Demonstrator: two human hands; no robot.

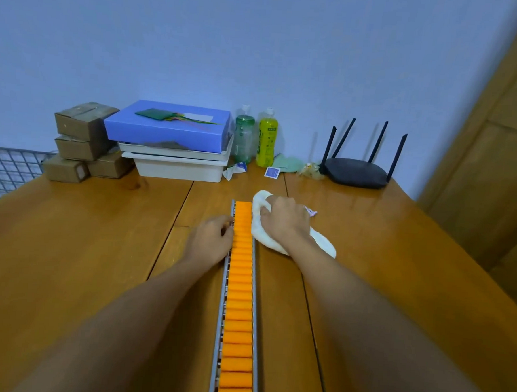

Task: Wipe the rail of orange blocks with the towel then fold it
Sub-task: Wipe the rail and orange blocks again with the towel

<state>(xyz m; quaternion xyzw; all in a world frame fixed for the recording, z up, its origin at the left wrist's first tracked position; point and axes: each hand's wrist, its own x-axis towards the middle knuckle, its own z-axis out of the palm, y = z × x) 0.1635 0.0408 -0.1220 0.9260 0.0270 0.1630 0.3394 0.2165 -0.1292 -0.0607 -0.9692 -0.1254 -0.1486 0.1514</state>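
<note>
Head view, looking down a wooden surface (84, 246). Rail of orange blocks (240, 299) runs straight away from the camera down the middle, metal frame on both sides, far end near the middle of the surface. Right hand (283, 221) is closed around a bunched white towel (267, 238), pressing it against the right side of the rail near its far end; towel sticks out past the fingers at the top and trails out under the wrist to the right. Left hand (211, 238) lies on the surface beside the rail's left edge, fingers curled in, fingertips touching the frame; it grips nothing that I can see. Both hands sit close together with the rail between them.

At the back by the wall: stacked cardboard boxes (80, 141), a blue box (168, 125) on top of white trays (178, 164), a green bottle (244, 138) and a yellow bottle (267, 138) side by side, a black router (356, 171) with four antennas. Wire mesh (7, 170) at the left edge.
</note>
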